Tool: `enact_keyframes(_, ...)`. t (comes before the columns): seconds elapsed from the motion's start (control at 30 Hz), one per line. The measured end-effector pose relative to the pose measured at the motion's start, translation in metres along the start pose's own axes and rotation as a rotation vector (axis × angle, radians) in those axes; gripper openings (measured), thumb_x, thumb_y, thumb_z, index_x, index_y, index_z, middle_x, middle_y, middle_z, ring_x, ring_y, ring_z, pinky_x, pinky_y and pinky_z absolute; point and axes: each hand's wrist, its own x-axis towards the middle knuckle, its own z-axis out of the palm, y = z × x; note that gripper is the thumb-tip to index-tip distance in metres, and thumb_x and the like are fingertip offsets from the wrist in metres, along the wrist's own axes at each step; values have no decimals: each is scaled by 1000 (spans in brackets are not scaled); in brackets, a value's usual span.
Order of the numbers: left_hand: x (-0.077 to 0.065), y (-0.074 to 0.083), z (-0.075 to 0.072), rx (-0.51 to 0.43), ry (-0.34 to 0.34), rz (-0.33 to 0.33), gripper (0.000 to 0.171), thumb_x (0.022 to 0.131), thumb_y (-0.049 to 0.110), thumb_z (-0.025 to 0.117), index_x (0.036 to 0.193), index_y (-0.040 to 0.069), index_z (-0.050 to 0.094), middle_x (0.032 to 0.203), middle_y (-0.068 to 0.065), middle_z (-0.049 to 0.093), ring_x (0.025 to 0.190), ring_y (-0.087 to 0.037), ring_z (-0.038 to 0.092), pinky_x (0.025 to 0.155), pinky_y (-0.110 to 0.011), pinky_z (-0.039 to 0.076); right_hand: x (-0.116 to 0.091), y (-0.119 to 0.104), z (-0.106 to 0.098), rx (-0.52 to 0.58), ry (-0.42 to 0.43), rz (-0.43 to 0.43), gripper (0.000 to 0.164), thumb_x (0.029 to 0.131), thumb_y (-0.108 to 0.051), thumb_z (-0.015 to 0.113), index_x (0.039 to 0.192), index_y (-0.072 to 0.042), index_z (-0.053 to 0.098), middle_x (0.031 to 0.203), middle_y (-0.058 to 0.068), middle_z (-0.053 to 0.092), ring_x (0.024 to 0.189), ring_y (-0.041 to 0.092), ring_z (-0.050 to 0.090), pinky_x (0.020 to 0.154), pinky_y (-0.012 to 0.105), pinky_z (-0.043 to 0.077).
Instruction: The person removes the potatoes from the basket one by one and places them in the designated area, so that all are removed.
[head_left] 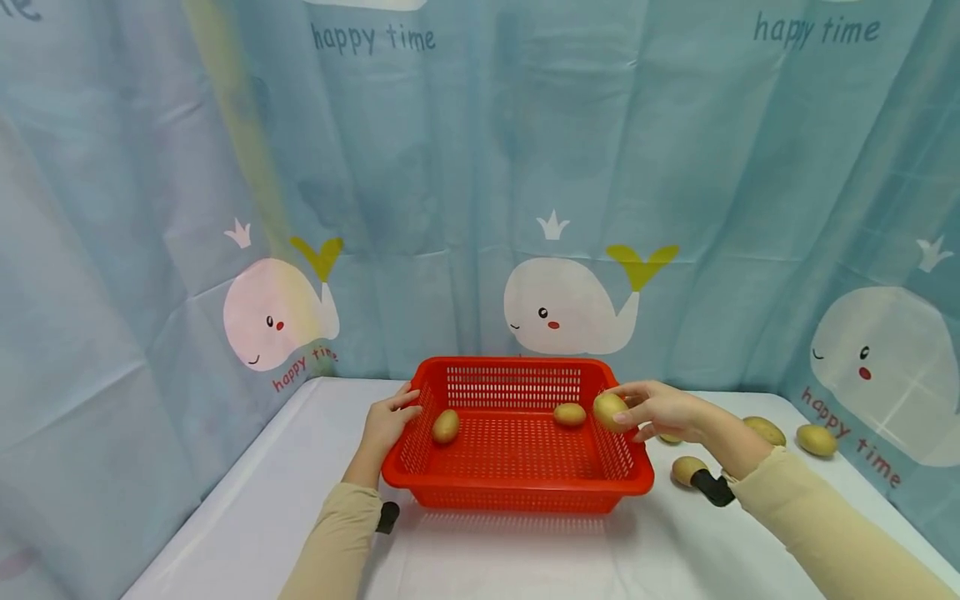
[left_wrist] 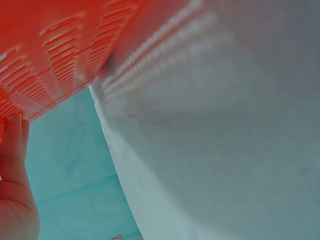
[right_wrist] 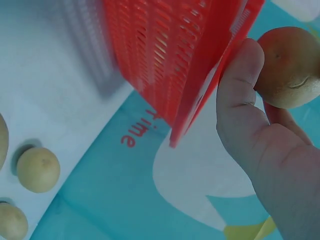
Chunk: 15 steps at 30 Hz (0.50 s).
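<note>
A red plastic basket with slotted walls stands on the white table. Inside it lie a potato near the left wall and another potato towards the back right. The left hand holds the basket's left rim, its fingers over the edge; in the left wrist view a digit touches the outer wall. Above the right rim, the right hand pinches a potato between thumb and fingers. In the right wrist view this held potato is beside the thumb, past the basket's edge.
To the right of the basket several potatoes lie on the table, among them one potato near the right wrist's black strap and another potato farther right. A blue curtain with whale prints hangs behind and along the sides.
</note>
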Motion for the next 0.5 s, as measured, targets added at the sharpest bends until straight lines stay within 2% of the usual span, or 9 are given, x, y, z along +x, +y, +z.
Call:
enact_keyframes(0.2,-1,0,0,-8,5,-10,40,93,2,57,132,-8,56,148,-13,40,142,-31,27,112,-45,29,-8,7,-5,26,-13,-31,68,93,-12,62,145,15,27,121,18,53,97,24,57,77,37,53)
enact_keyframes(0.5,-1,0,0,-12,2,-6,40,93,1,57,131,-8,55,148,-14,40,143,-32,26,112,-45,28,-17,16,-12,12,13,-48,72,94,-15,61,148,13,22,116,13,55,96,22,55,74,34,52)
